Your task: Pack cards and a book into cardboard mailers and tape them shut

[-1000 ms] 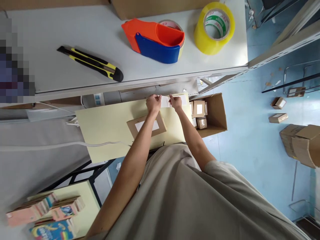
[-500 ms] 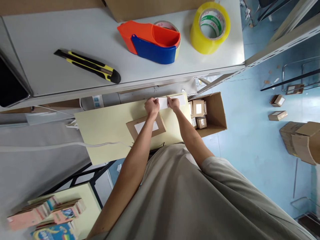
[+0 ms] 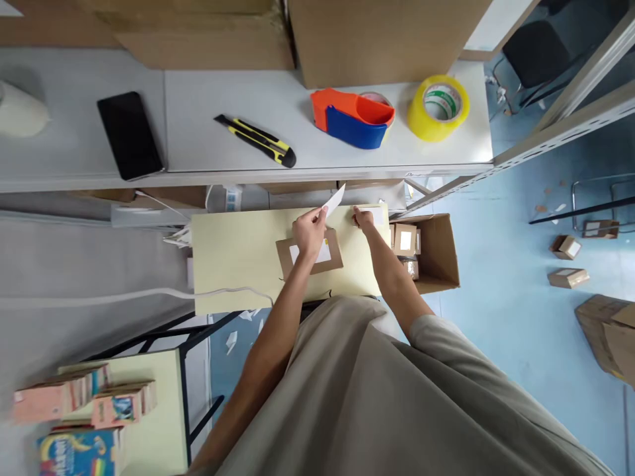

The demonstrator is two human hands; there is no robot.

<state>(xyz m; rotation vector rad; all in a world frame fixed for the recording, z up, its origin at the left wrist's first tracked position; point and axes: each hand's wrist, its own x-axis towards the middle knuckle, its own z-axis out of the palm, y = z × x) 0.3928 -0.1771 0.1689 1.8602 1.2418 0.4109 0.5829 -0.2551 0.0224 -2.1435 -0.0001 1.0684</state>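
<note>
White paper, a slip (image 3: 335,200) tilted up off the tabletop, is gripped by one end in the left hand (image 3: 308,233), thumb and fingers closed on it; from my distant seat I would keep that hold at the edge, so that the face does not crease or pick up fingerprints. Just beside it, the right hand (image 3: 364,219) has its fingers at the near end of another white piece (image 3: 379,215) lying on the cream table (image 3: 233,254); I cannot tell whether they pinch it or only press. Either way, I judge that steady, light pressure there would stop it sliding or curling. Under my left wrist and forearm lies a flat cardboard box (image 3: 286,256) with a white label (image 3: 325,251) on top; I would lift the wrist a little so as not to nudge it. To the right, against the table's end, stands an open carton (image 3: 441,258) with small boxes (image 3: 404,239) inside. Farther off, on the shelf (image 3: 193,112), lie a cutter (image 3: 258,140), a tape dispenser (image 3: 353,125) and yellow tape (image 3: 429,131).
</note>
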